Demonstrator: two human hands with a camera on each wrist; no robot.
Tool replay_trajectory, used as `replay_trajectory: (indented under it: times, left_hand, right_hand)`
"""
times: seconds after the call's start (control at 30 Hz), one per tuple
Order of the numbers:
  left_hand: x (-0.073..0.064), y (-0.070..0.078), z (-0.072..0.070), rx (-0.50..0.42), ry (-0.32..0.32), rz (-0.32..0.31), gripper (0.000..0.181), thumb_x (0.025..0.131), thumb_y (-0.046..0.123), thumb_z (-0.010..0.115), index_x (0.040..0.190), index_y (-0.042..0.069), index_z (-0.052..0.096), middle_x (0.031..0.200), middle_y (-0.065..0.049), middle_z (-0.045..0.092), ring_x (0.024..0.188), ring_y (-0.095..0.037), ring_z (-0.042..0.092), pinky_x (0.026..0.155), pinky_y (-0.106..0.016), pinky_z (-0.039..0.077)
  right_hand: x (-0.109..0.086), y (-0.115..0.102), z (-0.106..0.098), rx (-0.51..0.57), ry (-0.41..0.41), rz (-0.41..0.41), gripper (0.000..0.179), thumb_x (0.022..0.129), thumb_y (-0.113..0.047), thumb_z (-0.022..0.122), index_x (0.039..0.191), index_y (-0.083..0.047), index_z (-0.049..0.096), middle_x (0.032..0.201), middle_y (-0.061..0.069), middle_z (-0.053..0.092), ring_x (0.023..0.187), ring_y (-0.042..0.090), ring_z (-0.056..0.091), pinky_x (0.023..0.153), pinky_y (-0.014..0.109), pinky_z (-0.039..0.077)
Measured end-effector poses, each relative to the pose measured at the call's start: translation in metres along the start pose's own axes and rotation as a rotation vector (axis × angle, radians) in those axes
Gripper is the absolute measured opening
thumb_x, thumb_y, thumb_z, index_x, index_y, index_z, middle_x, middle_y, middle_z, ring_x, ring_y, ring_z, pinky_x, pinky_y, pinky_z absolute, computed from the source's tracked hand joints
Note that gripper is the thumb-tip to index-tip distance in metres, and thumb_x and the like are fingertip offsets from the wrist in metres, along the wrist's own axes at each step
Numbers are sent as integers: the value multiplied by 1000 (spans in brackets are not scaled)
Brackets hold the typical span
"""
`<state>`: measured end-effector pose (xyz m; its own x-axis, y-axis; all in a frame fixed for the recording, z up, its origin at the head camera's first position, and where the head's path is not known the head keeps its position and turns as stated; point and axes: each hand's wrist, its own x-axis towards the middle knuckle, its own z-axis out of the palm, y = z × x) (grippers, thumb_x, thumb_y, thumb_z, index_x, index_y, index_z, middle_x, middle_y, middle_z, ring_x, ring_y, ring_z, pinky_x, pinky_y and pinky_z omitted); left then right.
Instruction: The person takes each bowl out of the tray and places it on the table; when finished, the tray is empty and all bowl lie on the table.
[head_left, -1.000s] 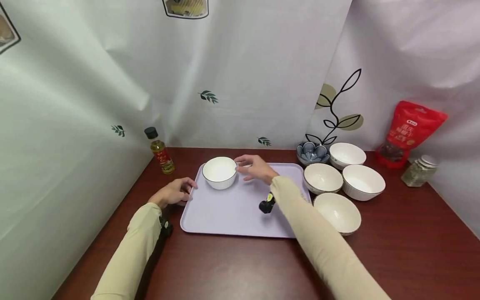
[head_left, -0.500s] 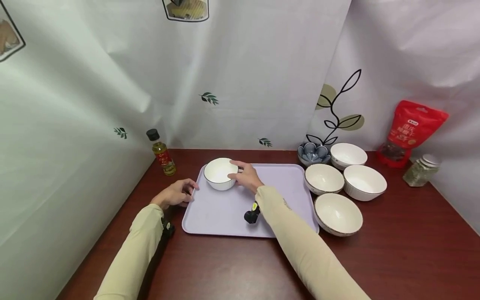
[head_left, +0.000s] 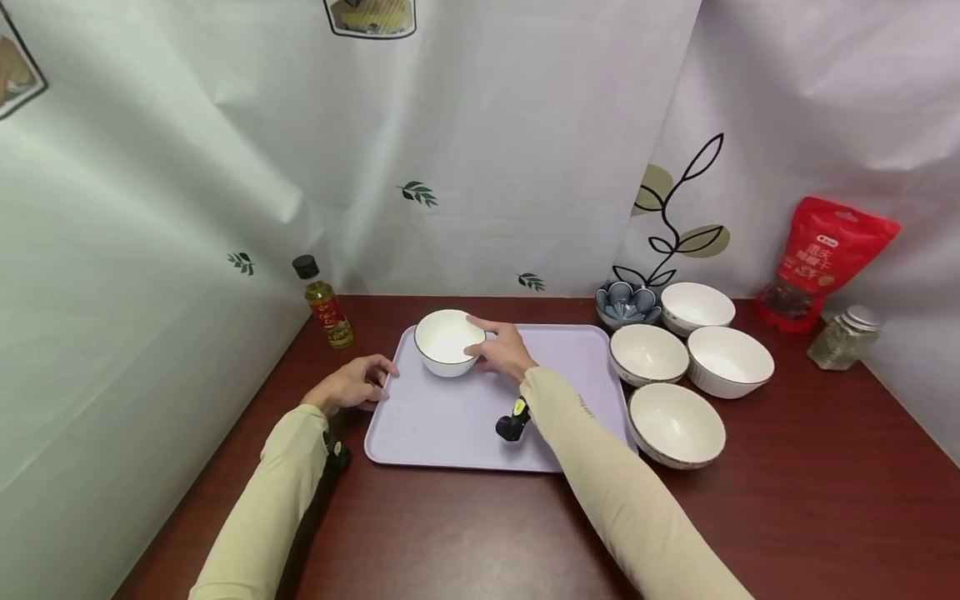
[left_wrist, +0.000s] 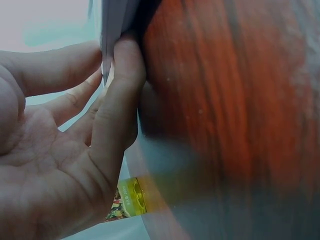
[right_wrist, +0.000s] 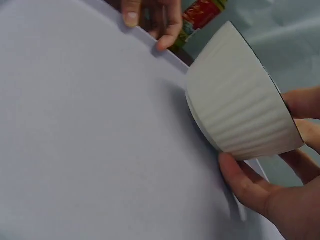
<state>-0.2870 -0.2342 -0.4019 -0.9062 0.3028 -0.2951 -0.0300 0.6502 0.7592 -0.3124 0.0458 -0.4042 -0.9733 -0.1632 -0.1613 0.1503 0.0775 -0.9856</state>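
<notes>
A white bowl (head_left: pixel 444 363) with a thin dark rim and ribbed sides is over the back left part of the pale lilac tray (head_left: pixel 442 429). My right hand (head_left: pixel 504 348) holds the bowl from its right side, with digits at the rim and low on the wall. In the right wrist view the bowl (right_wrist: pixel 240 100) casts a shadow on the tray; whether its base touches the tray I cannot tell. My left hand (head_left: pixel 348 385) grips the tray's left edge. In the left wrist view, the tray edge (left_wrist: pixel 116 20) lies between the thumb and fingers.
Several white bowls (head_left: pixel 677 425) and a blue petal-shaped bowl (head_left: pixel 627 306) stand right of the tray. Farther right are a red pouch (head_left: pixel 821 258) and a glass jar (head_left: pixel 843 340). An oil bottle (head_left: pixel 327 312) stands back left. Fabric walls (head_left: pixel 487 167) border the table (head_left: pixel 450 533).
My right hand has moved left from beside the bowl and taken hold of it. Since then the bowl has shifted slightly right. The left hand stays at the tray edge.
</notes>
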Motion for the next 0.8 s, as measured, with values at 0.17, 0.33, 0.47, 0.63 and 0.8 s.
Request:
replay_trajectory:
  times: [0.17, 0.33, 0.47, 0.63, 0.8]
  left_hand:
    - [-1, 1, 1, -10, -3, 14, 37, 88, -5, 62, 124, 0, 53, 100, -11, 50, 90, -21, 54, 71, -35, 59]
    - [-2, 1, 0, -3, -5, 17, 37, 89, -4, 61, 124, 0, 53, 100, -11, 50, 91, -21, 54, 72, -36, 59]
    - [-3, 1, 0, 0, -5, 23, 37, 89, -4, 62, 124, 0, 53, 100, -12, 50, 91, -21, 54, 72, -36, 59]
    - [-4, -1, -1, 3, 1, 24, 35, 88, -5, 61, 123, 0, 54, 98, -11, 50, 89, -21, 54, 71, -35, 59]
    - [-1, -4, -2, -1, 1, 20, 35, 89, -6, 60, 122, 1, 54, 98, -11, 50, 89, -21, 54, 72, -34, 59]
  right_hand:
    - [-3, -5, -8, 17, -43, -19, 68, 82, 6, 71, 144, -16, 55, 159, 4, 42, 96, 21, 68, 82, 42, 62]
    - [-8, -15, -17, 61, -74, -31, 70, 83, 8, 68, 146, -18, 53, 161, 0, 40, 103, 20, 66, 89, 43, 60]
    - [-14, -28, -30, 119, -87, -55, 72, 84, 11, 65, 148, -17, 50, 163, 2, 35, 120, 26, 60, 95, 46, 57]
    - [-23, -43, -57, 175, -127, -93, 71, 87, 11, 63, 151, -13, 44, 165, 2, 30, 117, 23, 60, 93, 43, 58]
    - [-42, -59, -91, 202, -166, -129, 74, 90, 12, 58, 156, -12, 34, 165, 10, 26, 106, 16, 61, 85, 34, 60]
